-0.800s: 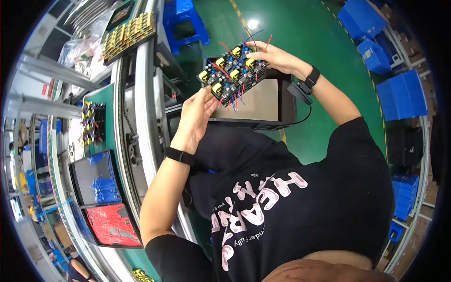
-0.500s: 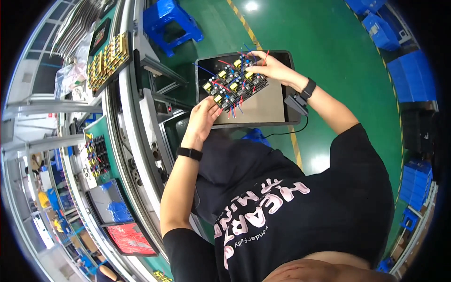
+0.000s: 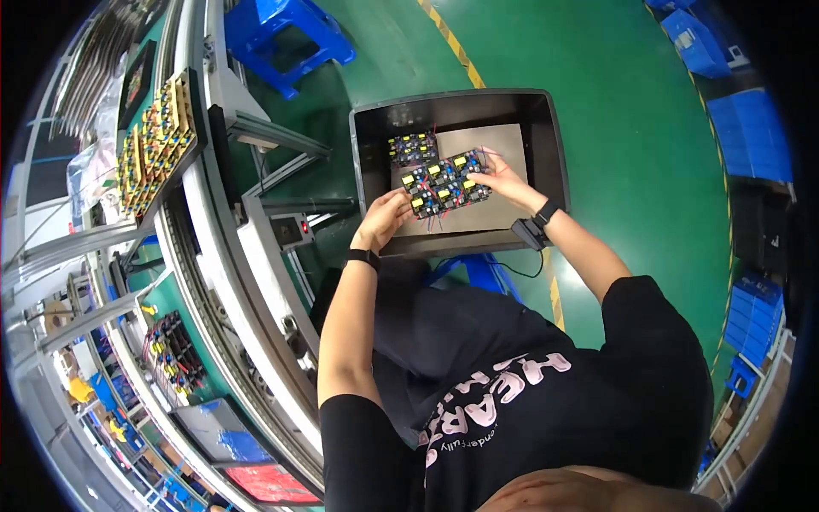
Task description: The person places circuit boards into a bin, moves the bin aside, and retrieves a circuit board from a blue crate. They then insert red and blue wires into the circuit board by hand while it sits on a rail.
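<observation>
Between my hands is a circuit board panel (image 3: 445,189), dark, with yellow and blue parts and red and blue wires. My left hand (image 3: 388,215) grips its left end, fingers closed at the edge. My right hand (image 3: 503,179) pinches its right end, thumb on top. The panel is over a black bin (image 3: 546,111), whose bottom is covered by a brown cardboard sheet (image 3: 503,141). A second circuit board panel (image 3: 412,148) lies in the bin's far left corner, partly behind the held one. Whether the held panel touches the cardboard, I cannot tell.
A conveyor line with metal rails (image 3: 235,273) runs along my left. On it stand a rack of yellow boards (image 3: 158,149) and more wired boards (image 3: 175,350). A blue stool (image 3: 290,38) stands beyond; another blue stool (image 3: 482,277) is under the bin. Blue crates (image 3: 751,136) line the right.
Both hands have lowered the held panel into the bin area, slightly rightward and nearer me. The second panel in the bin's far left corner now shows. My view has shifted.
</observation>
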Demonstrator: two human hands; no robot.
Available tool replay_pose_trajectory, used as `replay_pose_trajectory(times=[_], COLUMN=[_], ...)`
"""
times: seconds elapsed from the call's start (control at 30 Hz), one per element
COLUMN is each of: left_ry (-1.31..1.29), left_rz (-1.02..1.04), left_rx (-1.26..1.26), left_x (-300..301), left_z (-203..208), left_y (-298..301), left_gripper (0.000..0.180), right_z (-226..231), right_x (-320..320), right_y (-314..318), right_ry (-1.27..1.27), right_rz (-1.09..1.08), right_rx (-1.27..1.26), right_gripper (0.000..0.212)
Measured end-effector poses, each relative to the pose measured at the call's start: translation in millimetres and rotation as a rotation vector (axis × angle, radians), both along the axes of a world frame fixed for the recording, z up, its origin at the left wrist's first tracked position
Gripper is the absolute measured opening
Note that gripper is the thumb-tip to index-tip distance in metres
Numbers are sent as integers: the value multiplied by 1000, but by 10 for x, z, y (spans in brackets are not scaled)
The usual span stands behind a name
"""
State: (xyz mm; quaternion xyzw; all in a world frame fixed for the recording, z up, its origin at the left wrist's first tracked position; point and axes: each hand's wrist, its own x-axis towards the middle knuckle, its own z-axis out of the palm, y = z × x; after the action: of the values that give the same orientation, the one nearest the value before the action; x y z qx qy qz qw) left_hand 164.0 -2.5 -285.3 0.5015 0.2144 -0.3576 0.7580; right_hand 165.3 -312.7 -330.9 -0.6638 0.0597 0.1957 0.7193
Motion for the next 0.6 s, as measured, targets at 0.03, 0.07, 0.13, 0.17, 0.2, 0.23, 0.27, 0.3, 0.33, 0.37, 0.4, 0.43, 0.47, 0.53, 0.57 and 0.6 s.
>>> replay_pose_trajectory(times=[0.03, 0.07, 0.13, 0.17, 0.2, 0.23, 0.27, 0.3, 0.33, 0.37, 0.4, 0.43, 0.47, 0.53, 0.57, 0.6], left_ry=[11, 22, 40, 52, 65, 77, 85, 89, 92, 94, 101, 115, 129, 153, 158, 164], left_rz=[2, 5, 13, 17, 21, 26, 27, 5, -18, -39, -43, -25, -6, 7, 21, 29], left_rx=[-2, -4, -14, -7, 1, 8, -4, -1, 3, 7, -2, 20, 44, 60, 60, 58], left_x=[57, 108, 191, 238, 280, 320, 357, 394, 431, 468, 508, 534, 555, 575, 582, 589], left_z=[-109, -220, -460, -583, -706, -827, -943, -1050, -1153, -1254, -1412, -1589, -1756, -1992, -2099, -2172], left_y=[-10, -18, 45, 71, 84, 98, 115, 127, 137, 141, 124, 127, 134, 112, 127, 118], left_gripper=[27, 32, 37, 32, 26, 21, 21, 13, 5, 8, 8, 6, 5, 7, 8, 9], right_z=[-139, -276, -415, -485, -541, -596, -653, -710, -766, -822, -892, -947, -1001, -1136, -1204, -1289], right_x=[0, 2, 51, 73, 94, 113, 131, 142, 153, 167, 177, 193, 214, 244, 273, 281], right_y=[11, 16, 108, 151, 191, 229, 270, 311, 354, 392, 410, 451, 494, 512, 524, 512], right_ry=[43, 86, 136, 146, 157, 167, 175, 217, 258, 298, 304, 309, 314, 328, 344, 361], right_rz=[-8, -16, -19, -20, -20, -20, -19, -51, -83, -115, -120, -140, -160, -187, -164, -147], right_rx=[21, 42, 55, 77, 98, 120, 108, 127, 147, 167, 158, 190, 223, 248, 255, 261], right_gripper=[87, 85, 83, 82, 82, 82, 82, 81, 81, 81, 81, 75, 70, 65, 62, 60])
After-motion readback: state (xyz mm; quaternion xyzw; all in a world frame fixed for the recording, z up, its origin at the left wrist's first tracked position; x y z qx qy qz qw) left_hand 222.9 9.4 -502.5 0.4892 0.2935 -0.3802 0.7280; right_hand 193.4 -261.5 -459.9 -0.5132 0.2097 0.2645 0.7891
